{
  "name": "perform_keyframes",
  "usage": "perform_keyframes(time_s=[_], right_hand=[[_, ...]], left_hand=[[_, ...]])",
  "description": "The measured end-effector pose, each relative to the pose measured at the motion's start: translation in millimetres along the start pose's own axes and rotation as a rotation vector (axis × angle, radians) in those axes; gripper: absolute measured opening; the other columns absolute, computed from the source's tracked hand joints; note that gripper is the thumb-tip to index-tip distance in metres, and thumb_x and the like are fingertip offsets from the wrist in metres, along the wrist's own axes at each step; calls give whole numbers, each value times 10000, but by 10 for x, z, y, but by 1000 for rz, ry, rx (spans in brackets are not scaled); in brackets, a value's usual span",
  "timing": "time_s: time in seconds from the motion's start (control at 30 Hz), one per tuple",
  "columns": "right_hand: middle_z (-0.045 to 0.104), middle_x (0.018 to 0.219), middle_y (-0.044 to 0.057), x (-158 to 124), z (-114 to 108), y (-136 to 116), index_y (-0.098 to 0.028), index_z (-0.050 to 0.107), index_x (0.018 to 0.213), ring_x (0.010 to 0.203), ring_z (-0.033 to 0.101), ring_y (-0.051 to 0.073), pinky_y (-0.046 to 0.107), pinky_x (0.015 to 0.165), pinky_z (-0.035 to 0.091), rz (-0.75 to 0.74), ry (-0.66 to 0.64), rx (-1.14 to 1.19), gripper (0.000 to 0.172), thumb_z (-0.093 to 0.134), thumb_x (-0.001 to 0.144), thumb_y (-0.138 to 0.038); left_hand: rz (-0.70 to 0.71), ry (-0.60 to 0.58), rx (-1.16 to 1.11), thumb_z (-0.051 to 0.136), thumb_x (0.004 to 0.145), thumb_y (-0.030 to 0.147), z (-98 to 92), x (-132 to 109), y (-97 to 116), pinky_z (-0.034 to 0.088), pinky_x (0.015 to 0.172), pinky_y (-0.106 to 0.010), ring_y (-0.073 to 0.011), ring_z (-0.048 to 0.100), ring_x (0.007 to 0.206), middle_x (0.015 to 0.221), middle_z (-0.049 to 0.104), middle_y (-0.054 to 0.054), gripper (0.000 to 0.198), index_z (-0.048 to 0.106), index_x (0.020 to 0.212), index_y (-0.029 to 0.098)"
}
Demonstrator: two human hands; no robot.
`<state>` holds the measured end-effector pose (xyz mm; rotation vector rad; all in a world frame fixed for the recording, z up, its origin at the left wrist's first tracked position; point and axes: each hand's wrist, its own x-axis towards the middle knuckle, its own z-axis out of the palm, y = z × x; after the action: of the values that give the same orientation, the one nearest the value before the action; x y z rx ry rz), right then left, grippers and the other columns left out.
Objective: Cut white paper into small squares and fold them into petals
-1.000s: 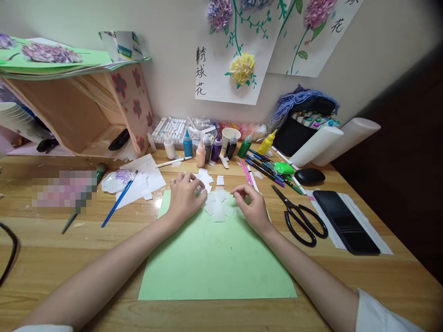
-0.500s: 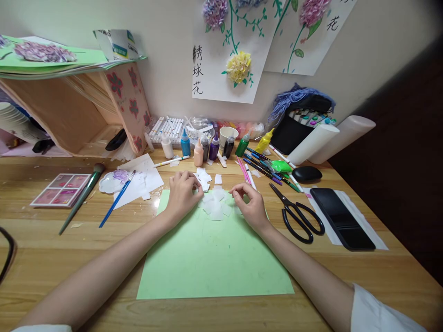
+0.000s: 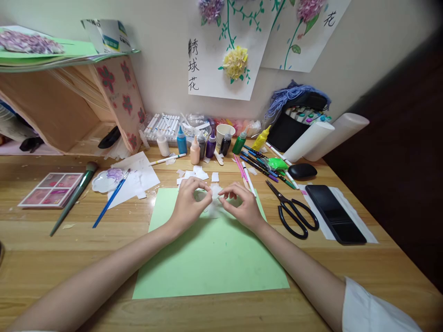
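Note:
A green sheet of paper (image 3: 207, 253) lies on the wooden table, with a patch of overlapping white paper pieces (image 3: 213, 212) near its far edge. Over that patch my left hand (image 3: 192, 203) is closed in a pinch, thumb against fingertips. Facing it, a small gap away, my right hand (image 3: 241, 206) is also pinched. Whatever sits between the fingertips of each hand is too small to make out. Just past the sheet, several loose white paper scraps (image 3: 200, 173) lie on the table, partly behind my left hand.
To the right are black scissors (image 3: 296, 214), a phone (image 3: 335, 213) and a mouse (image 3: 302, 171). Paint bottles (image 3: 210, 145) line the back. On the left lie a blue brush (image 3: 111, 198), a thick brush (image 3: 74, 198) and a palette box (image 3: 51, 189). A pink-sided box (image 3: 119, 106) stands behind them.
My hands have come closer together over the white pieces. The left moved right from the loose scraps, and both now pinch side by side. The view has shifted slightly.

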<state>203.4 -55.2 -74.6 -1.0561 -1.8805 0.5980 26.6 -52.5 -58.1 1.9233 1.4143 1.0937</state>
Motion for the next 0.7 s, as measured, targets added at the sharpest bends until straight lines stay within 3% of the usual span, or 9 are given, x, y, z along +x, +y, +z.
perform_keyframes(time_s=[0.2, 0.7], right_hand=[[578, 689, 3, -5, 16, -27, -210, 543, 731, 673, 510, 154, 307, 664, 401, -113, -59, -29, 81, 572, 794, -168], [573, 710, 14, 7, 1, -37, -216, 594, 778, 677, 511, 158, 283, 600, 409, -7, -57, -10, 57, 565, 773, -167]], left_hand=[[70, -70, -1, 582, 791, 202, 90, -105, 14, 378, 846, -336, -185, 505, 912, 868, 586, -15, 26, 580, 765, 203], [128, -59, 46, 588, 777, 163, 81, -121, 9, 382, 847, -336, -184, 488, 926, 887, 583, -17, 50, 581, 797, 208]])
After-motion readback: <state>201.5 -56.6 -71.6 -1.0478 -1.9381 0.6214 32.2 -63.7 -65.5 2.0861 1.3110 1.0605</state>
